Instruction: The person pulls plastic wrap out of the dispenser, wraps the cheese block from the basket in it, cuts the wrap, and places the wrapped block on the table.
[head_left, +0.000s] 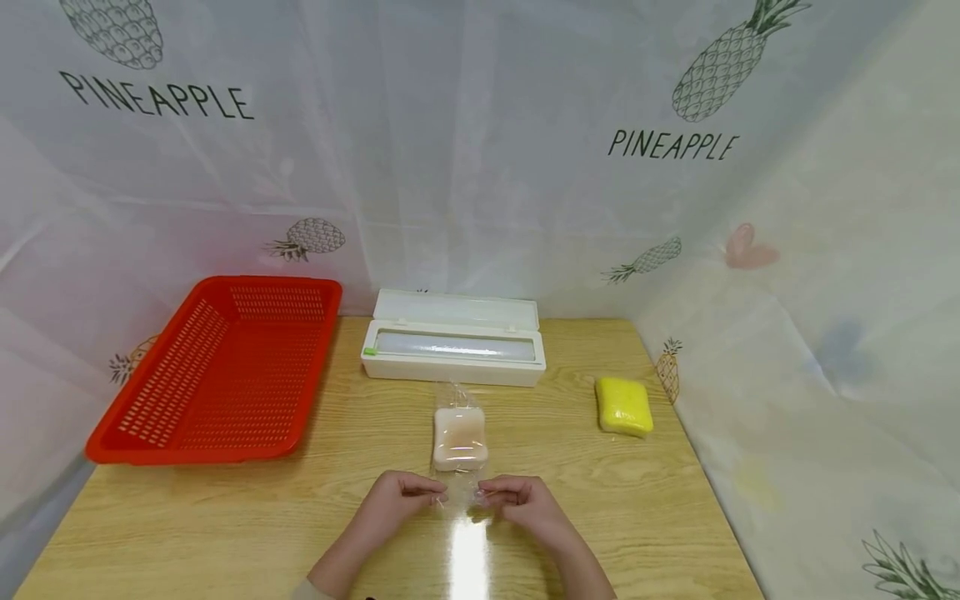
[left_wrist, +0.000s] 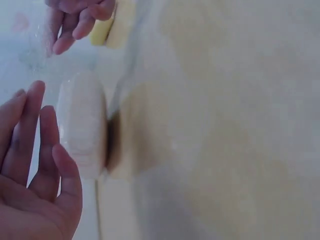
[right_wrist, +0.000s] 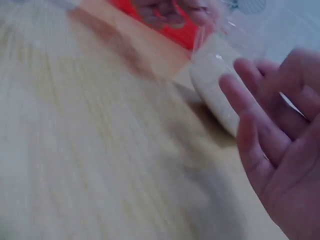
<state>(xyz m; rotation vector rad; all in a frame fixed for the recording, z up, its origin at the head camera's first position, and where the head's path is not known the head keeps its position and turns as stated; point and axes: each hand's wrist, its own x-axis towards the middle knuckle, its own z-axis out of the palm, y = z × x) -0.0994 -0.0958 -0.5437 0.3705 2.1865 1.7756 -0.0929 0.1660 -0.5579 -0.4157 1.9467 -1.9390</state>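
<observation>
A pale, rounded-square block [head_left: 460,438], perhaps a sponge or a soap bar, lies on the table with clear cling film [head_left: 454,394] around it. Loose film sticks out at its far and near ends. At the near end my left hand [head_left: 402,500] pinches the left corner of the film between thumb and fingertips. Opposite it, my right hand [head_left: 527,505] pinches the right corner. Both hands are just in front of the block [left_wrist: 82,125], slightly apart from each other. The other fingers hang loosely bent in the wrist views.
Behind the block stands a white cling film dispenser [head_left: 453,369], lid up, its roll visible and a green slider at its left. A red plastic basket [head_left: 300,400] is on the left. On the right lies a yellow block [head_left: 625,407] with a shiny surface. Pineapple-print cloth [head_left: 480,167] hangs behind.
</observation>
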